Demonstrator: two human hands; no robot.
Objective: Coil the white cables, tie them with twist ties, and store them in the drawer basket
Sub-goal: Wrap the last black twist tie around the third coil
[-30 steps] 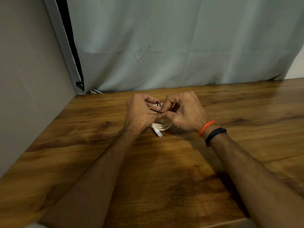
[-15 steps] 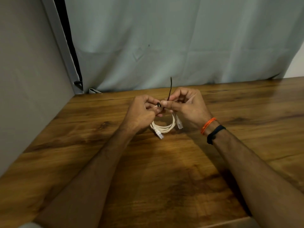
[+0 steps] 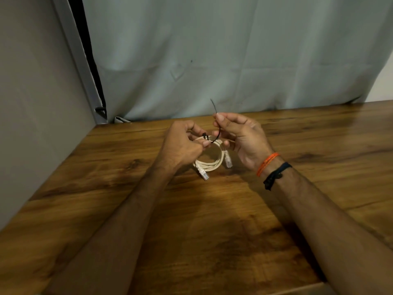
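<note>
Showing glossy, grained wood on the worktop point(image 3: 212, 220); hanging matt, creased cloth as curtain point(image 3: 212, 60) at twelve o'clock; gleaming smooth plastic along white cable point(image 3: 209, 165).

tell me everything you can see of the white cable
The white cable is a thin, plastic-looking cord wound into a small round coil of several loops, with a clear plug at each end. It hangs just above the wooden table. The left hand grips its top, where a black twist tie wraps it.

No legible text anywhere.
</note>
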